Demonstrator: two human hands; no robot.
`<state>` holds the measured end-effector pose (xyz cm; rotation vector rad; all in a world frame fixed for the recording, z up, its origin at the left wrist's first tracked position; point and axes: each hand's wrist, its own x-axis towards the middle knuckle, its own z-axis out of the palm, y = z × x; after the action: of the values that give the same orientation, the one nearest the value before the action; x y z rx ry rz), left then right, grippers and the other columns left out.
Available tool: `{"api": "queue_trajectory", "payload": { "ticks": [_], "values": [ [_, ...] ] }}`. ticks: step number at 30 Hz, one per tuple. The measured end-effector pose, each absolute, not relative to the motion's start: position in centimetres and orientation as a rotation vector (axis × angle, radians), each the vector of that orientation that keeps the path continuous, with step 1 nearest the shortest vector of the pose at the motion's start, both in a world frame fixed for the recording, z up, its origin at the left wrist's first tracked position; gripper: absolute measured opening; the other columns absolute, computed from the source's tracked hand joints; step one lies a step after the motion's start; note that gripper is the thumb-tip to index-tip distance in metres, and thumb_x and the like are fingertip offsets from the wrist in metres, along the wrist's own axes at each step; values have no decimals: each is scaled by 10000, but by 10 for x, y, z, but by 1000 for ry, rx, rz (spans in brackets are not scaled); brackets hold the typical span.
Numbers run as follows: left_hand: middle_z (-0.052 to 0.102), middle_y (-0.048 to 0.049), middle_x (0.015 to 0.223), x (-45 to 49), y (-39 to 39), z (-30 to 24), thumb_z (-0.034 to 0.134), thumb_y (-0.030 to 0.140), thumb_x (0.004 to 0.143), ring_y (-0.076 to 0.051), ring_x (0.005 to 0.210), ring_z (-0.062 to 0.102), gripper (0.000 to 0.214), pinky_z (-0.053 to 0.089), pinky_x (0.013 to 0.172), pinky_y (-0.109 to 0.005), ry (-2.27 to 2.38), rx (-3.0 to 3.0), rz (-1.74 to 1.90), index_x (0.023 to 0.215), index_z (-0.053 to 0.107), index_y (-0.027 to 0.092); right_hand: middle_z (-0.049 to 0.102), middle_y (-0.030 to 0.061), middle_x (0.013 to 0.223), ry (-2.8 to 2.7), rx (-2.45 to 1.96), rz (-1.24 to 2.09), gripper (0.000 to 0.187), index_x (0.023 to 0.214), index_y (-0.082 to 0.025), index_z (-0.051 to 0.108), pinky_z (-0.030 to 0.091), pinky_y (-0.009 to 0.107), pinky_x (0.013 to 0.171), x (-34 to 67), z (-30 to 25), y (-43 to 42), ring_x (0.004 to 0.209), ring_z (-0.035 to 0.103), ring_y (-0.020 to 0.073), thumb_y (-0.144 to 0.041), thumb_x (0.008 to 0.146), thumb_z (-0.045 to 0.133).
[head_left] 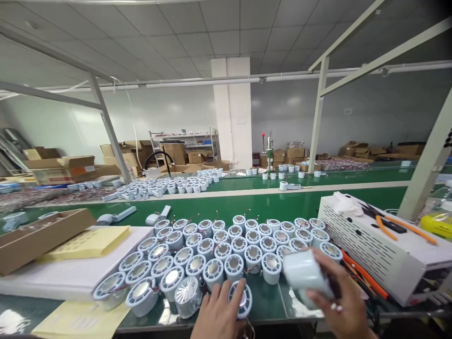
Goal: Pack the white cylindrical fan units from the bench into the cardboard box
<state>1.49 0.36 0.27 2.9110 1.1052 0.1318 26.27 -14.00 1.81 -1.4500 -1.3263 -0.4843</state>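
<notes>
My right hand (pixel 341 301) is closed around a light-blue round motor housing (pixel 303 270), tilted on its side and blurred by motion. A small white plug (pixel 336 307) shows by its fingers. My left hand (pixel 221 310) has its fingers stretched and spread at the front of the bench; the index finger lies across the top of another light-blue housing (pixel 246 301). Its thumb is mostly hidden. Beside that hand stands a silver ribbed part (pixel 188 295). Rows of upright light-blue housings (pixel 213 272) with silver round centres and thin wires fill the middle of the bench.
On the right stands a white slotted metal box (pixel 367 249) with orange-handled pliers (pixel 386 228) on top. To the left are a cardboard tray (pixel 45 235) and yellow sheets (pixel 88 241). Farther back, more housings crowd the green bench (pixel 197 205). A slanted post (pixel 429 155) rises at right.
</notes>
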Motion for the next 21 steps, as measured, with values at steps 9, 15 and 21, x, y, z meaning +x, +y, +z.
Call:
{"api": "queue_trajectory", "payload": {
  "ticks": [9, 15, 21],
  "values": [
    [618, -57, 1379, 53, 16, 8, 793, 279, 798, -333, 1221, 596, 713, 577, 951, -523, 625, 3082, 296, 1430, 475, 370, 726, 128, 1199, -1345, -1729, -653, 470, 1283, -218, 581, 641, 350, 838, 304, 38, -164, 1053, 729, 286, -510, 916, 616],
    [563, -95, 1428, 49, 17, -3, 461, 673, 918, -349, 1302, 529, 663, 522, 989, -671, 531, 3079, 521, 1499, 365, 367, 732, 79, 1170, -1758, -1432, -426, 463, 1257, -261, 576, 614, 342, 807, 248, 97, -60, 1009, 724, 246, -542, 896, 646],
    [715, -93, 1218, 59, 22, -46, 521, 568, 923, -298, 1141, 647, 539, 562, 976, -552, 603, 3199, 1218, 1346, 551, 234, 658, 58, 1286, -2264, -1400, 125, 610, 1383, -296, 520, 555, 357, 899, 127, 122, 108, 1080, 680, 248, -464, 845, 755]
  ]
}}
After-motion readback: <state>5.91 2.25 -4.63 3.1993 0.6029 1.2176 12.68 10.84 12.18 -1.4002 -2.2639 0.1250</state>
